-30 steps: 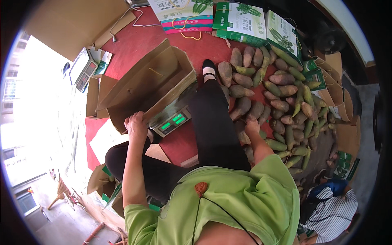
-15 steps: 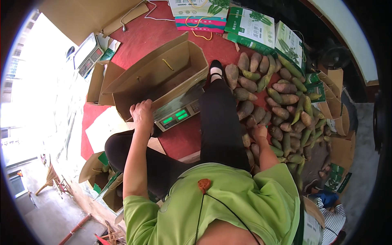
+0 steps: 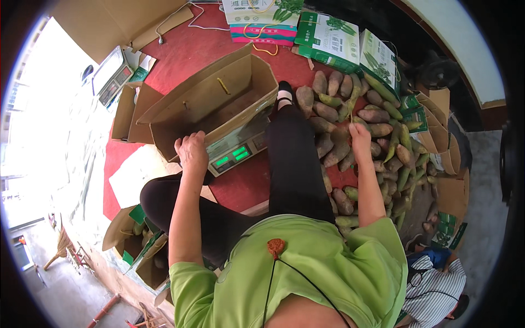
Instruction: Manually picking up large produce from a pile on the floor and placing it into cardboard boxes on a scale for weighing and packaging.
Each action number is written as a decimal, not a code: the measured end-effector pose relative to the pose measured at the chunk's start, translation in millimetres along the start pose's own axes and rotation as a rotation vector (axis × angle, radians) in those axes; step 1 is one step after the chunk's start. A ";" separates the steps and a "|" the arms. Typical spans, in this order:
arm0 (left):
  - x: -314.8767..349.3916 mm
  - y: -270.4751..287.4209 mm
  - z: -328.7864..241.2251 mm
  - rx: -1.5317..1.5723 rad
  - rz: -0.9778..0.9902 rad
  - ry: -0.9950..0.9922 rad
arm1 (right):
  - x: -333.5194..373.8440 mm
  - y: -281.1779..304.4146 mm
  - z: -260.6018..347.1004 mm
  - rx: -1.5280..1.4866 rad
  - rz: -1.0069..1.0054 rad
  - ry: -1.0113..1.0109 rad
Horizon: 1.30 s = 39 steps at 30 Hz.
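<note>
Left hand (image 3: pixel 192 151) grips the long brown cardboard box (image 3: pixel 192 104); right of it, curled right hand (image 3: pixel 360 142), hold unclear, is among brown oblong roots (image 3: pixel 374 116)

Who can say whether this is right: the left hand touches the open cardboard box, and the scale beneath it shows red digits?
Wrong colour: the head view shows green digits. The left hand does touch the open cardboard box, and the scale is beneath it.

Scales (image 3: pixel 237 157), cartons (image 3: pixel 203 93) and vegetables (image 3: pixel 373 116) suggest a packing room.
</note>
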<state>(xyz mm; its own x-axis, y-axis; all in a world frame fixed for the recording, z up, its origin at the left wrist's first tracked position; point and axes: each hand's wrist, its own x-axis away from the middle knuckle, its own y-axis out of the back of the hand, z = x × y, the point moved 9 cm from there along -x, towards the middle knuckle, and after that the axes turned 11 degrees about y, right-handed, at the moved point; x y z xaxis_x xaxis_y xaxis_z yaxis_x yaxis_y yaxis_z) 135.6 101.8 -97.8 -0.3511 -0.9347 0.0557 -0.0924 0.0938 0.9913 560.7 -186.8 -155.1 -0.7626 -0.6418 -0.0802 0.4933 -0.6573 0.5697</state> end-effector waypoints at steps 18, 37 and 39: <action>9.2 7.9 -4.4 0.036 -0.054 -0.053 | -58.7 -112.5 333.6 -0.571 0.300 0.446; 9.6 0.2 -6.9 -0.021 -0.033 -0.085 | -55.1 -218.8 292.3 -0.229 0.252 0.538; 11.0 -1.3 -4.5 -0.029 -0.030 -0.083 | -40.3 -219.6 307.2 0.186 0.176 0.755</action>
<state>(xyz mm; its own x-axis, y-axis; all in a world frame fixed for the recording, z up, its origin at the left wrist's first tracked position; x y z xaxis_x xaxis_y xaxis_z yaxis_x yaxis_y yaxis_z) 136.1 89.8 -98.0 -0.4250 -0.9050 0.0173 -0.0777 0.0555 0.9954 354.5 104.8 -25.7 -0.1576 -0.8679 -0.4711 0.4511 -0.4876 0.7475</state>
